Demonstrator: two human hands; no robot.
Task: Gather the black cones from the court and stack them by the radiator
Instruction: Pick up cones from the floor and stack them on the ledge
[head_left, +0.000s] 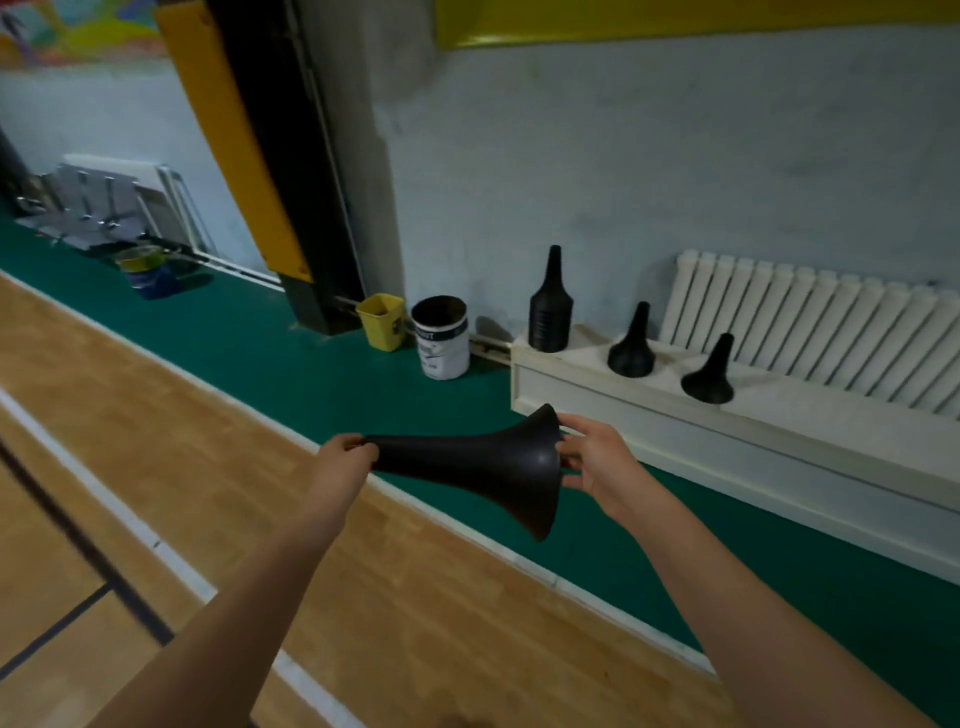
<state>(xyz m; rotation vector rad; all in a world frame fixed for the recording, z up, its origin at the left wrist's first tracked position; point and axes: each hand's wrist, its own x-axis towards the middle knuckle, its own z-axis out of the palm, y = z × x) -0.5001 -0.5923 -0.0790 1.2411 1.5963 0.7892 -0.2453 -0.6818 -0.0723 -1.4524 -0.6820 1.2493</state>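
Now you are holding a black cone (483, 465) sideways, just short of the radiator (810, 322): your left hand (348, 457) is pinching its tip and your right hand (597, 467) is gripping the base rim, probably steadying it for the stack (550, 306) beside that radiator

The left forearm (249, 582) is bare along its full visible length and tapers toward the wrist. The right forearm (727, 587) is bare likewise. The left hand (345, 460) and the right hand (597, 462) are bare. Fingernail detail is too blurred to determine. Upper arms lie outside the frame.
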